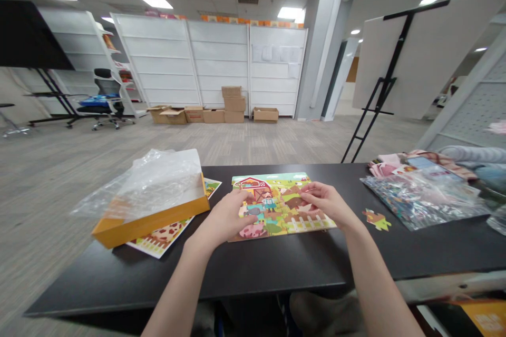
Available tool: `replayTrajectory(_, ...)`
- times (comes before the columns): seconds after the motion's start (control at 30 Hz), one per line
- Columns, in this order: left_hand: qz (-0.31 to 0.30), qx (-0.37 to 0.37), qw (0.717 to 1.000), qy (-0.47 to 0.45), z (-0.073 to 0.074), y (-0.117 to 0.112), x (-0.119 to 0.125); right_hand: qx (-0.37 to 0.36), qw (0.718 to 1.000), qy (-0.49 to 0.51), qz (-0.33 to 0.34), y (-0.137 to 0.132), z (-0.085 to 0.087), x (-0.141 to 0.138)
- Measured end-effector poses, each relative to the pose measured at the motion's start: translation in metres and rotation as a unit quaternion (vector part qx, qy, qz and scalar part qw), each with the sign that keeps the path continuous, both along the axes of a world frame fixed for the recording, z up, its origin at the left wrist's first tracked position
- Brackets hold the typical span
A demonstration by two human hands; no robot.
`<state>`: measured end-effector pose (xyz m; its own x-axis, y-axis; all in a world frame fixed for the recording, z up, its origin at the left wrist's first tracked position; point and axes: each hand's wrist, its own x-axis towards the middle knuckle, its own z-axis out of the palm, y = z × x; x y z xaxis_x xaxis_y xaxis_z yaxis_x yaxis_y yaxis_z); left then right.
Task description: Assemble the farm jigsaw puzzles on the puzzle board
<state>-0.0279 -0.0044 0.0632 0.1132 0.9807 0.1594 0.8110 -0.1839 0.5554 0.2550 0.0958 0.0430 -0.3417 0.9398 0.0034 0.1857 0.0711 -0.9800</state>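
A farm-scene jigsaw puzzle (272,216) with a red barn, animals and a white fence lies on the black table. My left hand (227,216) rests at its left edge, fingers apart and touching the picture. Over the upper right part of the puzzle, my right hand (326,201) has its thumb and fingertips drawn together on a green-and-brown puzzle piece (293,197). Its fingers partly hide that piece and the picture beneath. A loose puzzle piece (377,219) in brown and yellow-green lies to the right, apart from the puzzle.
To the left, a yellow-sided box (158,221) with clear plastic wrap (154,174) sits on a printed farm sheet (164,239). A clear bag of puzzle pieces (422,195) and folded cloths (454,160) occupy the table's right. Beyond the black table (276,268) stand cardboard boxes (234,105).
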Motion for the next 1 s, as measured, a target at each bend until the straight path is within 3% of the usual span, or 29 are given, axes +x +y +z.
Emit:
replayTrajectory(0.23, -0.033, 0.003, 0.978, -0.206, -0.006, 0.024, 0.024, 0.022, 0.998, -0.005, 0.054, -0.014, 0.024, -0.024)
replayTrajectory(0.37, -0.039, -0.008, 0.961, -0.275, -0.007, 0.027, 0.025, 0.025, 0.993, -0.039, 0.106, -0.017, 0.035, -0.038)
replayTrajectory(0.53, -0.039, -0.040, 0.965, -0.255, -0.003, 0.025, 0.017, 0.074, 0.970, -0.131, 0.189, -0.010, 0.029, -0.049)
replayTrajectory(0.7, -0.041, -0.055, 0.975, -0.212, -0.005, 0.022, 0.016, 0.120, 0.963, -0.154, 0.184, -0.008, 0.012, -0.057)
replayTrajectory(0.87, -0.033, -0.066, 0.985, -0.155, -0.020, 0.023, 0.021, 0.101, 0.953, -0.203, 0.200, -0.011, 0.005, -0.054)
replayTrajectory(1.0, -0.052, -0.090, 0.981, -0.163, -0.033, 0.026, 0.026, 0.082, 0.940, -0.259, 0.204, -0.013, 0.007, -0.047)
